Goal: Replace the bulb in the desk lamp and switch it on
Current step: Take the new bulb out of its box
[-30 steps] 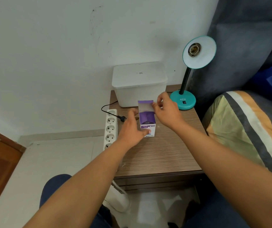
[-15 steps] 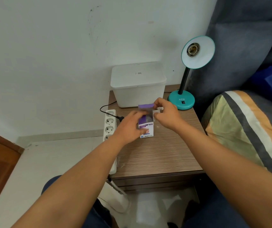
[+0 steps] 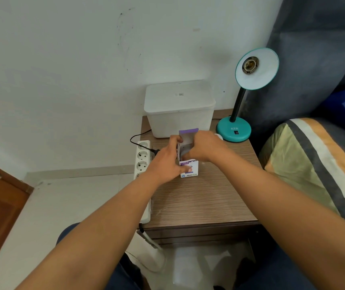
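Left hand [image 3: 167, 162] clamps the light, crushable bulb box [image 3: 189, 164] while right hand [image 3: 204, 146] fingers dig inside, grip unclear, for a likely fragile bulb.

Wood-grain matt nightstand [image 3: 198, 204] here. On it, a printed cardboard bulb box [image 3: 189, 168], a frosted matt plastic bin [image 3: 180, 114], and a glossy teal lamp [image 3: 233, 130].

single head-worn wide-angle view: looks forward and down over both forearms onto bedside table [image 3: 198, 201], wall behind, close range.
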